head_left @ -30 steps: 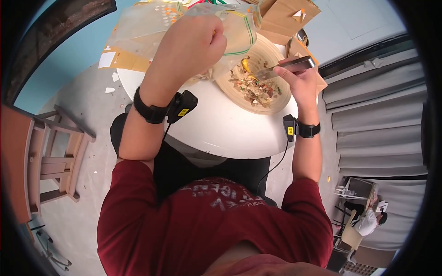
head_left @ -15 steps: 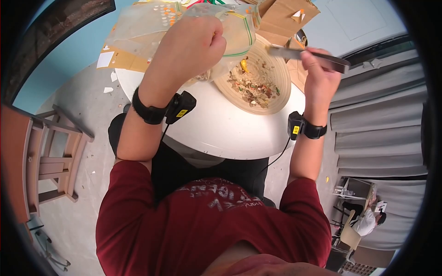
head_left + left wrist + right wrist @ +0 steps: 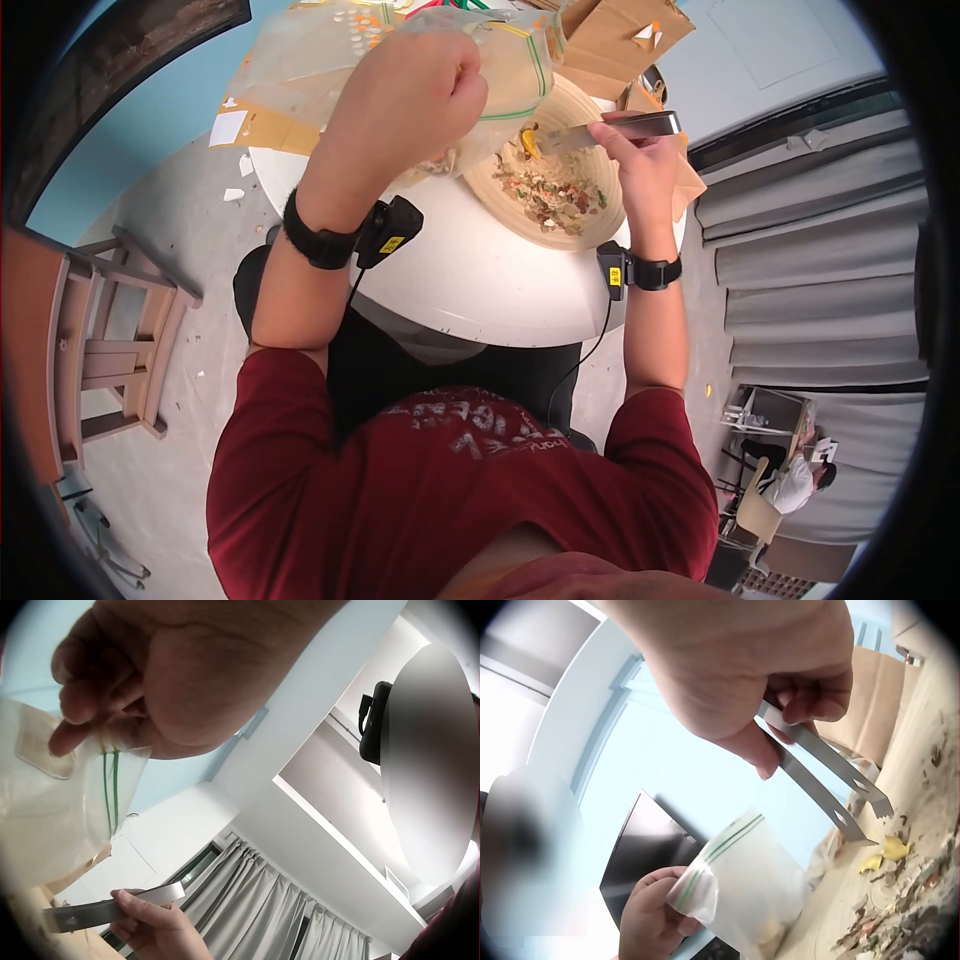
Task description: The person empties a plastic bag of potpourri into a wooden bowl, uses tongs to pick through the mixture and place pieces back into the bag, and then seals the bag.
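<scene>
My left hand point(image 3: 415, 100) grips the top edge of a clear zip bag point(image 3: 750, 885) with a green seal line; some pale bits lie in the bag's lower part. My right hand point(image 3: 645, 180) holds metal tongs point(image 3: 810, 761) between thumb and fingers. The tongs' toothed tips stand apart, just by a yellow piece point(image 3: 895, 848) on the round wooden plate point(image 3: 490, 200). Brown, green and orange scraps point(image 3: 555, 200) are spread over the plate. In the left wrist view, the right hand and tongs point(image 3: 90, 913) show below the bag.
The plate stands on a round white table point(image 3: 470, 280). Brown paper bags point(image 3: 610, 50) stand behind it. Another plastic bag point(image 3: 290, 75) and cardboard point(image 3: 270, 130) lie at the left. A wooden chair point(image 3: 125, 350) is at the left, and a person sits far off at the right.
The right hand swung the tongs away to the right, then brought them back over the plate to the yellow piece. The left hand has stayed nearly still on the bag.
</scene>
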{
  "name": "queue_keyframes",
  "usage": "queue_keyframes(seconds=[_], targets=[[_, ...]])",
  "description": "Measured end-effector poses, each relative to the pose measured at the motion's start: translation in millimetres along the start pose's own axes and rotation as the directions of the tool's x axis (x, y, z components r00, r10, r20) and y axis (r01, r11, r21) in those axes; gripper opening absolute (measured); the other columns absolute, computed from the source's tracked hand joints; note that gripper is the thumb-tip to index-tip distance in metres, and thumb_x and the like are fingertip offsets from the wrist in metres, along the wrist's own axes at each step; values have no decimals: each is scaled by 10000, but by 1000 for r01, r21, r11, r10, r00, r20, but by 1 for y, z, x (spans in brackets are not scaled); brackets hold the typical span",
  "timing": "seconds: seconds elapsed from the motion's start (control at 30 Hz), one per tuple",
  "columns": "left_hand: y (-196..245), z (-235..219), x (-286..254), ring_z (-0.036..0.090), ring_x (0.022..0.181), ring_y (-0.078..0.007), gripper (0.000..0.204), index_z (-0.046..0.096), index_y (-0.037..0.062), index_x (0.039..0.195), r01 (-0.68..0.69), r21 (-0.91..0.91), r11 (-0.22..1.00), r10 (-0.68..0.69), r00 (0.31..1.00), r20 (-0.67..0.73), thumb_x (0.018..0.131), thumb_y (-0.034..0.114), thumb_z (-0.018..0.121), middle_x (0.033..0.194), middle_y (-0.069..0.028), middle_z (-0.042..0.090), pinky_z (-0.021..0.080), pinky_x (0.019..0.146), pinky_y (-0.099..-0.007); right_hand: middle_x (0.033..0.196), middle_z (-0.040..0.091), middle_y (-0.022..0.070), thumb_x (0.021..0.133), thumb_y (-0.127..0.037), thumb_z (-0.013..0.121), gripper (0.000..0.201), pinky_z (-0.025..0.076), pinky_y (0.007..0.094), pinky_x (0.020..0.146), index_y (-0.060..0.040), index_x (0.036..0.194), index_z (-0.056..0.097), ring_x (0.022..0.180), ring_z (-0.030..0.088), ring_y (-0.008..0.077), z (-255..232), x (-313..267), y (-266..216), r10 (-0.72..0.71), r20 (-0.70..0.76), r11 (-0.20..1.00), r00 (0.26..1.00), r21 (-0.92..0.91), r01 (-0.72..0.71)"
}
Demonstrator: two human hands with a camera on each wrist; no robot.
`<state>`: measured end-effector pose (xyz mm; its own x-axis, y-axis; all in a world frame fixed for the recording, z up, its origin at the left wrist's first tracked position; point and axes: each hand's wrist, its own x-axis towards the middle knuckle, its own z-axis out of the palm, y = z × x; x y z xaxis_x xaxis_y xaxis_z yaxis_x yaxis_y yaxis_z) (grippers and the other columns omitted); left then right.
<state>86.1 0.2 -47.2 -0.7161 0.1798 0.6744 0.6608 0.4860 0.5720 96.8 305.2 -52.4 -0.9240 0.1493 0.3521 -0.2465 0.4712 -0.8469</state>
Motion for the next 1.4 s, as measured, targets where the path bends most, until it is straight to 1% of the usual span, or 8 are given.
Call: queue_keyframes(seconds=[0.33, 0.53, 0.63, 0.77, 0.87, 0.97, 1.0, 1.4], targets=[[-1, 0, -1, 628, 591, -226, 137, 678, 6, 881, 15, 14, 1000, -15, 1000, 23, 875, 129, 617, 694, -116, 670, 481, 595, -333, 881, 757, 80, 822, -115, 867, 237, 504, 270, 703, 42, 965, 762, 743, 638, 115, 16, -3, 12, -69, 65, 977, 996, -197, 80], [-2, 2, 1, 624, 591, -221, 132, 679, 7, 880, 3, 28, 1000, -4, 1000, 30, 876, 123, 615, 699, -115, 670, 480, 592, -333, 864, 719, 54, 862, -69, 841, 229, 485, 263, 755, 54, 1028, 742, 780, 629, 117, 1, -8, -32, -165, -139, 985, 977, -75, 156], [-4, 4, 0, 626, 593, -207, 129, 689, 10, 894, -17, 54, 998, 16, 1000, 20, 880, 119, 622, 701, -104, 677, 481, 589, -327, 905, 711, 88, 919, 4, 754, 261, 505, 284, 785, 105, 1149, 685, 825, 645, 148, -11, -3, -47, -328, -225, 912, 917, 176, 370], [-4, 5, -1, 633, 600, -180, 125, 701, 12, 913, 7, -12, 1000, -7, 1000, 3, 886, 114, 634, 705, -89, 687, 486, 595, -309, 1027, 732, 124, 937, 12, 727, 314, 553, 326, 865, 103, 1227, 649, 879, 684, 184, -9, -1, -58, -384, -149, 813, 911, 414, 410], [-3, -1, -1, 625, 596, -158, 125, 706, 6, 924, 28, -4, 1000, -28, 1000, 0, 889, 107, 641, 705, -79, 688, 483, 592, -295, 1001, 727, 114, 941, -7, 733, 290, 540, 320, 824, 99, 1203, 668, 854, 668, 172, -7, 0, -56, -321, -237, 785, 917, 475, 398], [-5, -6, 0, 609, 587, -141, 130, 708, -3, 931, 48, -16, 999, -49, 999, -15, 890, 101, 642, 702, -72, 685, 473, 584, -285, 882, 705, 49, 878, -96, 824, 284, 462, 263, 736, 57, 1098, 731, 767, 598, 115, -1, 4, -40, -89, -169, 988, 982, 106, 108], [-6, -7, 0, 603, 585, -136, 131, 708, -5, 933, 51, -23, 998, -52, 999, -17, 890, 100, 642, 702, -69, 684, 470, 581, -283, 856, 701, 27, 845, -116, 853, 302, 448, 245, 726, 44, 1075, 740, 757, 586, 97, 6, 8, -25, -61, -116, 990, 991, 118, 75], [-10, -12, 0, 579, 584, -138, 126, 691, -8, 913, 23, -26, 999, -24, 999, -34, 889, 100, 630, 686, -69, 658, 454, 574, -289, 891, 750, 66, 827, -129, 880, 256, 511, 273, 750, 25, 972, 734, 797, 655, 119, 38, 17, 7, -23, 44, 1000, 999, -1, 23]])
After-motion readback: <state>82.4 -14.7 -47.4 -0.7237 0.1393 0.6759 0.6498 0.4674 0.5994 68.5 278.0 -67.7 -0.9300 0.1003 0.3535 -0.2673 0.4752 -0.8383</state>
